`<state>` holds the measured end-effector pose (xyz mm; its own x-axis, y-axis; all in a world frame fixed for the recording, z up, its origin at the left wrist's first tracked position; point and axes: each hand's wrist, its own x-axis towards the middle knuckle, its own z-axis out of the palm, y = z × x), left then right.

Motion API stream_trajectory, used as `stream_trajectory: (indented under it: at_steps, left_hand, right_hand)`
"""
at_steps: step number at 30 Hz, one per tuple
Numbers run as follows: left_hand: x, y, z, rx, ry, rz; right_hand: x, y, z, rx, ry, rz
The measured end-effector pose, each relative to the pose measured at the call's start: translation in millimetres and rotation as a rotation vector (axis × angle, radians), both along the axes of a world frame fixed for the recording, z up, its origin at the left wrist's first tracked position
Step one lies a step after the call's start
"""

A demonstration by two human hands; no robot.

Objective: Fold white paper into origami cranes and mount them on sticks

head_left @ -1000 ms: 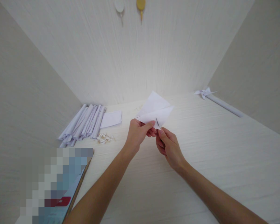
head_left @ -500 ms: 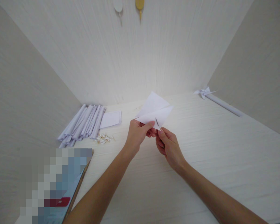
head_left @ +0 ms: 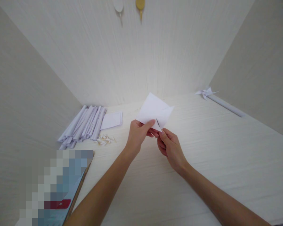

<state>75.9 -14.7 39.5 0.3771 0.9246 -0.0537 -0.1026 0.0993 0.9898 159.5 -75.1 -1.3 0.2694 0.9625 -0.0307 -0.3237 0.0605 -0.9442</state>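
Observation:
My left hand (head_left: 137,135) is closed on the near left part of a square sheet of white paper (head_left: 155,108), thumb on top and fingers underneath. The sheet is held above the table, one corner pointing away from me, with a slit at its right corner. My right hand (head_left: 171,142) is closed at the sheet's near corner around scissors (head_left: 158,122). Only a thin dark blade shows, lying over the paper; the handles are hidden in my fingers.
Rolled white paper tubes (head_left: 84,124) are heaped at left, beside stacked paper squares (head_left: 111,120) and small cotton-swab-like pieces (head_left: 105,140). A paper pinwheel (head_left: 206,93) on a tube lies along the right wall. Near left is a partly blurred board (head_left: 78,185). Hooks (head_left: 140,6) hang on the back wall.
The paper has tilted slightly and its far corner has shifted a little left. The slit at its right looks less open. Both hands keep nearly the same place and grip.

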Motion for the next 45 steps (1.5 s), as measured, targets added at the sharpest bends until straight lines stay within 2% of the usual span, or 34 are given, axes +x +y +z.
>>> stream_trajectory:
  at_steps: [6,25,45]
  left_hand:
    - [-0.8,2.0,-1.6,0.095,-0.029,0.087]
    - [-1.4,1.7,-0.7,0.091,-0.028,0.014]
    - [-1.6,0.8,-1.5,0.098,-0.029,0.017]
  right_hand:
    - [0.1,-0.6,-2.0,0.012,-0.01,0.015]
    - [1.3,0.7,-1.8,0.037,0.007,0.005]
    - [1.6,0.5,-2.5,0.056,0.046,0.016]
